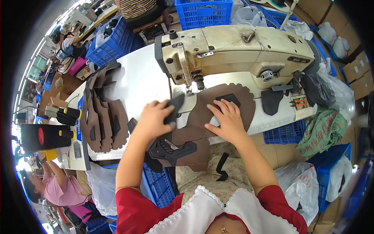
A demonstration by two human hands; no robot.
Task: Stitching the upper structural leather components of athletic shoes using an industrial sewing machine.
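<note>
My left hand point(152, 120) grips a small dark, flat piece point(177, 104) between thumb and fingers, in front of the needle area of the sewing machine point(233, 48). My right hand point(228, 121) lies with fingers spread on a brown shoe-upper piece point(245, 93) with a notched edge. Its fingertips reach a black patch point(230, 100) on that piece. Part of the brown material hangs over the table's near edge, carrying a black moulded overlay point(171, 150). Right of the machine needle, a black cut piece point(271, 102) rests on the table.
Stacked brown pieces point(103, 121) with notched edges cover the table's left side. A thread stand with dark spools point(68, 134) sits farther left. Blue crates point(204, 15) stand behind the machine, and plastic bags point(298, 185) lie at the right. A person in pink point(60, 189) works at the left.
</note>
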